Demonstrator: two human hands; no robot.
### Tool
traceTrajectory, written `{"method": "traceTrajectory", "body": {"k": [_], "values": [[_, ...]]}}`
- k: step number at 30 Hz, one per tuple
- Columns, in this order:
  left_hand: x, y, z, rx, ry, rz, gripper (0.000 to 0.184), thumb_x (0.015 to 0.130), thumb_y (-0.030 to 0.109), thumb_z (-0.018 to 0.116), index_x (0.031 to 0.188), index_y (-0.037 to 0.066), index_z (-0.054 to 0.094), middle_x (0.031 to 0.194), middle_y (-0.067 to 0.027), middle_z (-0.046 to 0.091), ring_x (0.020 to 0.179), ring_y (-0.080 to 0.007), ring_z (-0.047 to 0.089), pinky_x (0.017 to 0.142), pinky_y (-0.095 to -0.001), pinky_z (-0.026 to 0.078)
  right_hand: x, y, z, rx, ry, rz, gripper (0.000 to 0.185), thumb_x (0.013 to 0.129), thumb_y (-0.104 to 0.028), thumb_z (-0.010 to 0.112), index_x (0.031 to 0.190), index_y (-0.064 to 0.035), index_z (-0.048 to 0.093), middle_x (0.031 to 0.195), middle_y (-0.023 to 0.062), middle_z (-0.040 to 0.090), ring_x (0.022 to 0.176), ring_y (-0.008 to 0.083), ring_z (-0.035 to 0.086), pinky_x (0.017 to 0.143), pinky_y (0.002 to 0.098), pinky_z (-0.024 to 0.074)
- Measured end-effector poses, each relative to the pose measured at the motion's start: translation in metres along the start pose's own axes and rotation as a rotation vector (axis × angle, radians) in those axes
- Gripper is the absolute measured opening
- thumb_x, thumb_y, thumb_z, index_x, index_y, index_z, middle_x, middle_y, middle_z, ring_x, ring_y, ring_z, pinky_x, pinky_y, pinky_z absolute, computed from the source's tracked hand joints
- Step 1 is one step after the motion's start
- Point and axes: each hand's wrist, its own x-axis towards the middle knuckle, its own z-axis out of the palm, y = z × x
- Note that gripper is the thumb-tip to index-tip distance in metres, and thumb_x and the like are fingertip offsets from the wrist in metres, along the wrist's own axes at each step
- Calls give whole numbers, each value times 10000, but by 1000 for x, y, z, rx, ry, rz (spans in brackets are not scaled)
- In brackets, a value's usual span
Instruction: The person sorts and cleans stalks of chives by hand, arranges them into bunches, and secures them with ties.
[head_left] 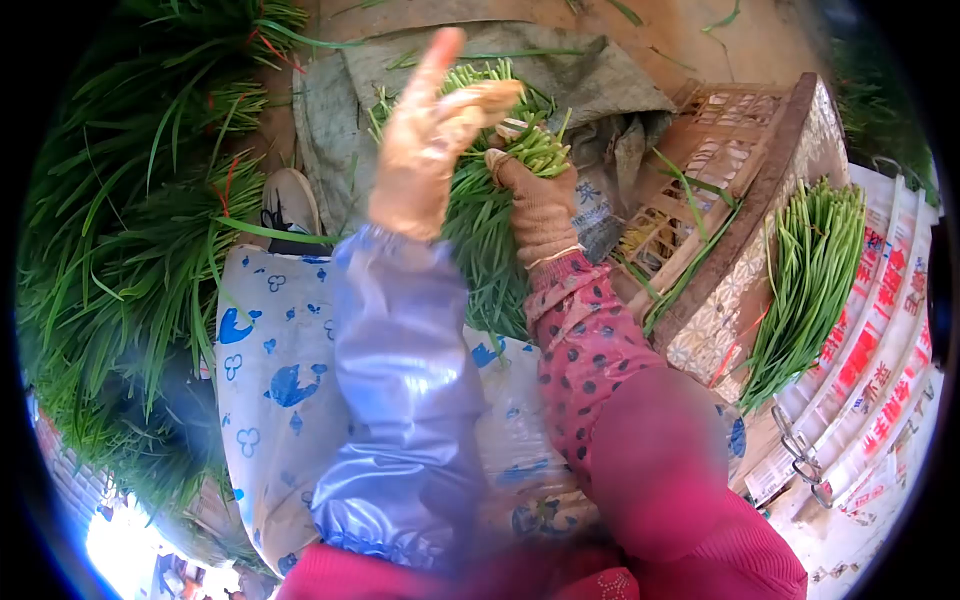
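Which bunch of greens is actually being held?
The middle bunch, gripped in the gloved right hand; the left-side pile and right-side bunch lie apart, untouched.

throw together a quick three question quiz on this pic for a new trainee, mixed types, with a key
1. Multiple choice: which sleeve does the left hand come out of? a) plain black; b) shiny blue; c) striped yellow
2. True or false: the right hand is without a glove.
3. Fill in: the right hand grips a bundle of slim green leafy stalks whose pale cut ends point toward the ____ edge of the picture.

Key:
1. b, the shiny blue sleeve
2. False; it wears a tan knitted glove
3. top
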Motion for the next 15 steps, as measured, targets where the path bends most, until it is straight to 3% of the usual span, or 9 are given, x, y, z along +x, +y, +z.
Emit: {"method": "traceTrajectory", "body": {"k": [1, 3, 4, 7, 8, 10, 12, 13, 15], "values": [[9, -17, -6, 3, 1, -1, 630, 898, 3, 501, 1471, 1, 240, 1189, -190, 610, 1058, -216, 603, 825, -232, 506, 2, 1, 0, 2, -1, 2, 342, 763, -20, 738, 1089, -14, 632, 940, 1, 663, 786, 84, 609, 707, 233, 507], [24, -55, -19, 135, -178, -137, 708, 890, 301, 649, 1453, 35, 311, 1201, -168, 619, 1055, -190, 616, 916, -316, 494, 4, 3, -2, -19, 33, -10, 304, 770, -10, 727, 1061, 1, 642, 940, 9, 669, 805, 92, 610, 707, 234, 499], [29, -66, -24, 134, -177, -137, 708, 890, 301, 649, 1453, 35, 311, 1201, -168, 619, 1055, -190, 616, 916, -316, 494, 3, -1, 0, -20, 33, -10, 304, 770, -10, 727, 1061, 1, 642, 940, 9, 669, 805, 92, 610, 707, 234, 499], [43, -100, -51, 14, -131, -411, 712, 878, 331, 659, 1452, 65, 333, 1317, -133, 550, 1177, -208, 551, 984, -354, 446, -10, -10, 4, -56, 52, 2, 276, 761, -20, 732, 1025, -18, 651, 929, 9, 667, 803, 90, 608, 705, 249, 505], [47, -113, -65, 241, -305, -381, 569, 923, 286, 583, 1438, 162, 377, 1367, -73, 512, 1217, -197, 517, 1054, -344, 364, -19, -10, 6, -167, 33, -122, 259, 740, -36, 739, 985, -21, 655, 898, 26, 667, 787, 116, 614, 709, 266, 506], [41, -132, -71, 1278, -629, -128, 380, 1007, 311, 393, 1379, 353, 461, 1402, 103, 482, 1384, -173, 314, 1183, -345, 104, -23, 6, 8, -282, -51, -453, 258, 671, -92, 760, 897, -26, 654, 801, 91, 642, 732, 207, 622, 704, 319, 503], [32, -142, -91, 577, -611, -133, 413, 982, 490, 321, 1335, 376, 504, 1465, 121, 395, 1433, -166, 191, 1187, -394, 9, -42, 7, 2, -423, -104, -457, 265, 715, -56, 747, 957, -24, 645, 887, 55, 646, 796, 151, 611, 723, 277, 502], [31, -153, -98, 601, -627, -63, 445, 961, 537, 319, 1341, 385, 493, 1482, 123, 364, 1437, -172, 180, 1185, -409, 10, -52, 6, 1, -560, -160, -464, 278, 758, -20, 735, 1018, -23, 635, 973, 18, 650, 860, 95, 601, 742, 235, 501], [29, -166, -104, 650, -649, 82, 515, 918, 630, 313, 1353, 404, 471, 1515, 126, 302, 1444, -185, 158, 1180, -438, 11, -53, 13, 1, -615, -105, -438, 280, 763, -10, 721, 1031, -20, 639, 948, 10, 651, 839, 89, 602, 725, 225, 496]]}}
